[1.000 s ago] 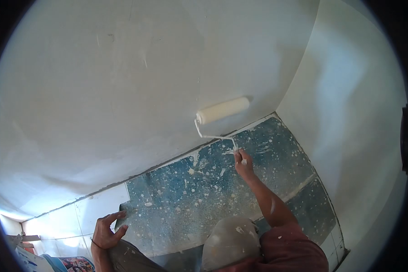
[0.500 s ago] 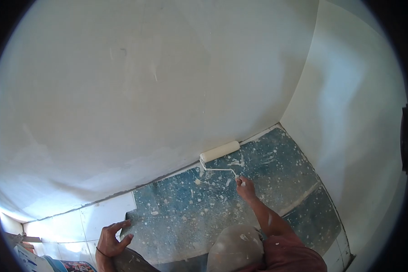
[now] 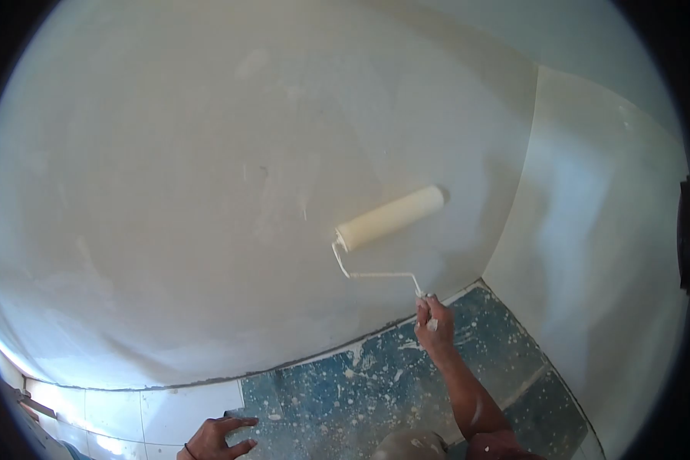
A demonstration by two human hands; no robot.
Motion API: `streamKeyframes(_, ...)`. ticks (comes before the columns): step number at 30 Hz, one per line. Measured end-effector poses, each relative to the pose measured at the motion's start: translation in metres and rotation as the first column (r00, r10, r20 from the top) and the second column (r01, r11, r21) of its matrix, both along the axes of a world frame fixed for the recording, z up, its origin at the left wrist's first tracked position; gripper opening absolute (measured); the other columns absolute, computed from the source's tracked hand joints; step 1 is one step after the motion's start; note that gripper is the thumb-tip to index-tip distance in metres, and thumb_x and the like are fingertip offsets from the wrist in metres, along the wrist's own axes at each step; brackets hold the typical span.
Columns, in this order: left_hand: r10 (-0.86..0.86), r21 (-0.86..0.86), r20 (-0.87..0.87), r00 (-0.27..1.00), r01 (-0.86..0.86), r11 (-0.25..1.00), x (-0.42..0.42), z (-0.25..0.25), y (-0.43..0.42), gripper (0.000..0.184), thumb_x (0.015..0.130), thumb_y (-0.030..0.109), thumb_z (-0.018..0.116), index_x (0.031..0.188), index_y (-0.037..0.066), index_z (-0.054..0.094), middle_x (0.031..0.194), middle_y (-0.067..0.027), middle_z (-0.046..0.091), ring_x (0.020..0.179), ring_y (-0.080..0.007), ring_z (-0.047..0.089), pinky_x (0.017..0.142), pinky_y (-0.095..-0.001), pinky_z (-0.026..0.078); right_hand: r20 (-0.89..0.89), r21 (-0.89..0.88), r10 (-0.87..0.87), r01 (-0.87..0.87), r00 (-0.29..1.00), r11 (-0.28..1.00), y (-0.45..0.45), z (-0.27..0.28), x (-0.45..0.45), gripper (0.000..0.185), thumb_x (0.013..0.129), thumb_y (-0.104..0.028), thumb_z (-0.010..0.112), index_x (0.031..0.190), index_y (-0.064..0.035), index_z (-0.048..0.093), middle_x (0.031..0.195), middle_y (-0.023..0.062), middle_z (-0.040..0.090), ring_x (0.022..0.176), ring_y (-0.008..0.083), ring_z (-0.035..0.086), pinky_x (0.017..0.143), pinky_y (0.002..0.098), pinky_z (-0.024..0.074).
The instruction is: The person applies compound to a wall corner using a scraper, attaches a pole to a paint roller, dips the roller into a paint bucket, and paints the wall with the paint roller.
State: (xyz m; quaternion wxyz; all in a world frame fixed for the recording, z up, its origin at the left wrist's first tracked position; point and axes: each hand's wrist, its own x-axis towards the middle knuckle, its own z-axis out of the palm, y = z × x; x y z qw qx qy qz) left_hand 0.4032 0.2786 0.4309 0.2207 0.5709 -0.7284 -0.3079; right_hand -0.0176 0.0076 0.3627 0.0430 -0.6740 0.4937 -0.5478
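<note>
My right hand (image 3: pixel 435 325) is closed round the handle of a paint roller (image 3: pixel 391 218). The cream roller sleeve rests against the pale wall (image 3: pixel 207 230), well above the floor line, tilted up to the right. Its thin wire frame (image 3: pixel 379 274) bends from the sleeve's left end down to my grip. Low in the view, my left hand (image 3: pixel 221 439) holds nothing, its fingers apart, above the edge of the paint-spattered blue-green floor covering (image 3: pixel 337 399). A dark band circles the left wrist.
A second wall (image 3: pixel 590 230) meets the first at a corner on the right. White floor tiles (image 3: pixel 115 414) lie at the lower left, with a wooden piece (image 3: pixel 38 406) near the edge. My paint-marked knee (image 3: pixel 410 445) shows at the bottom. A dark object (image 3: pixel 685 236) stands at the far right.
The roller has moved up the wall from the floor edge, with my right hand still gripping it. The view has tilted upward, so the floor and my left hand sit lower.
</note>
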Motion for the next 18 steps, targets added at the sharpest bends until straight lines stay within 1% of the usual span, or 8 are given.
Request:
streamKeyframes(1,-0.041,0.013,-0.011,0.999,0.041,0.999,-0.002,0.004,-0.004,0.044,0.086,0.027,0.075,0.125,0.007,0.068,0.107,-0.0189,0.073,0.098,-0.0336,0.072,0.088,-0.0388,0.056,-0.014,-0.116,-0.008,0.007,1.000,0.993,-0.007,0.023,0.007,0.009,0.094,-0.005,0.058,0.088,0.0011,0.058,0.070,0.0196,0.063,0.065,0.0369,0.067,0.056,0.0384,0.0494)
streamKeyframes(5,-0.199,0.037,-0.001,0.980,0.199,0.979,-0.008,0.029,-0.024,0.049,0.089,0.033,0.074,0.130,0.007,0.065,0.105,-0.0194,0.072,0.096,-0.0341,0.072,0.087,-0.0401,0.056,0.067,-0.144,0.058,-0.047,0.996,0.988,-0.017,0.115,0.043,0.009,0.094,-0.005,0.058,0.089,0.0018,0.057,0.071,0.0205,0.063,0.066,0.0390,0.067,0.057,0.0406,0.0499)
streamKeyframes(9,-0.297,0.039,0.162,0.941,0.295,0.955,0.001,0.031,-0.046,0.052,0.089,0.038,0.070,0.129,0.007,0.065,0.106,-0.0247,0.071,0.096,-0.0394,0.070,0.090,-0.0433,0.054,0.108,-0.268,0.066,-0.035,0.992,0.963,-0.033,0.189,0.080,0.008,0.094,-0.005,0.057,0.090,0.0019,0.057,0.070,0.0201,0.063,0.067,0.0396,0.067,0.057,0.0422,0.0495)
streamKeyframes(10,-0.331,0.029,0.198,0.922,0.332,0.943,0.005,0.028,-0.051,0.055,0.092,0.044,0.066,0.135,0.009,0.061,0.106,-0.0243,0.070,0.096,-0.0394,0.069,0.091,-0.0445,0.054,0.107,-0.309,0.058,-0.022,0.993,0.951,-0.037,0.204,0.087,0.008,0.094,-0.005,0.057,0.090,0.0019,0.057,0.070,0.0200,0.063,0.067,0.0395,0.067,0.058,0.0424,0.0494)
streamKeyframes(12,-0.350,0.014,0.214,0.912,0.356,0.935,0.004,0.026,-0.059,0.054,0.092,0.043,0.068,0.134,0.009,0.062,0.109,-0.0215,0.071,0.097,-0.0373,0.070,0.088,-0.0432,0.055,0.110,-0.341,0.034,0.005,0.993,0.940,-0.042,0.233,0.102,0.008,0.095,-0.005,0.057,0.090,0.0017,0.057,0.071,0.0197,0.063,0.066,0.0386,0.066,0.057,0.0422,0.0485)
streamKeyframes(13,-0.361,0.011,0.220,0.906,0.367,0.930,0.002,0.024,-0.062,0.054,0.092,0.042,0.069,0.134,0.009,0.062,0.110,-0.0201,0.071,0.097,-0.0363,0.070,0.087,-0.0426,0.056,0.110,-0.352,0.021,0.019,0.994,0.936,-0.044,0.244,0.108,0.009,0.095,-0.005,0.057,0.089,0.0016,0.057,0.071,0.0196,0.063,0.065,0.0382,0.066,0.056,0.0420,0.0481)
streamKeyframes(16,-0.358,0.039,0.138,0.923,0.356,0.934,0.001,0.008,-0.065,0.053,0.092,0.042,0.068,0.134,0.009,0.062,0.118,-0.0211,0.069,0.104,-0.0373,0.069,0.092,-0.0425,0.054,0.116,-0.319,0.036,0.003,0.993,0.948,-0.046,0.264,0.125,0.011,0.095,-0.006,0.057,0.087,0.0009,0.056,0.070,0.0183,0.061,0.058,0.0350,0.061,0.054,0.0411,0.0463)
streamKeyframes(18,-0.380,0.156,0.127,0.916,0.360,0.920,0.010,-0.016,-0.061,0.053,0.092,0.041,0.068,0.134,0.009,0.061,0.124,-0.0201,0.067,0.109,-0.0365,0.067,0.097,-0.0416,0.052,0.245,-0.235,0.182,-0.124,0.952,0.964,-0.056,0.245,0.133,0.012,0.096,-0.007,0.058,0.086,0.0002,0.054,0.067,0.0163,0.058,0.053,0.0307,0.057,0.053,0.0395,0.0446)
